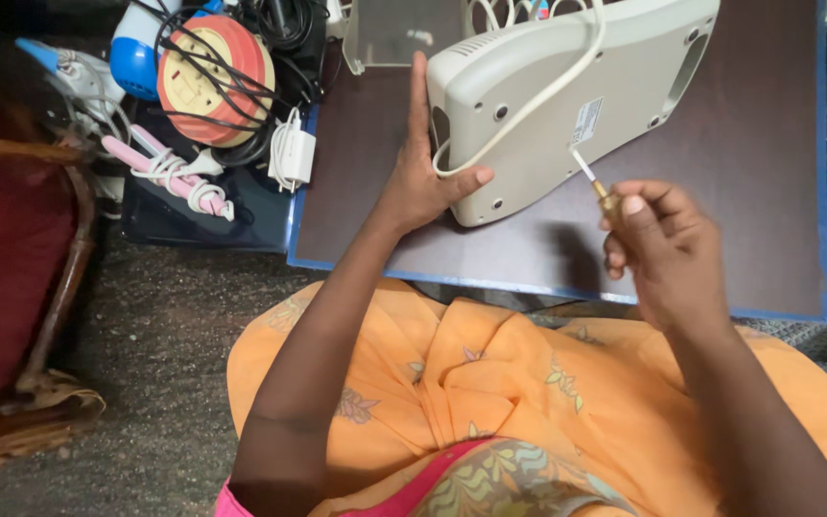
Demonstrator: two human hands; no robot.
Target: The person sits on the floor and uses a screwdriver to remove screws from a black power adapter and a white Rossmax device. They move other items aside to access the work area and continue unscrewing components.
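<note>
We see the pale grey plastic appliance (576, 96) lying underside up on the dark brown table with a blue edge (768, 191), its white cord (538, 96) draped across the base. The left hand (423, 172) is open and flat, fingers straight, pressed against the casing's near end with the thumb touching its side. The right hand (662, 249) is closed around a small yellow-handled screwdriver (597, 184), whose tip rests on the base near a label.

We judge the work is early: the casing is still closed, and no loose screws are visible.

Of containers, a clear plastic box (390, 33) stands beyond the appliance; its contents cannot be told.
</note>
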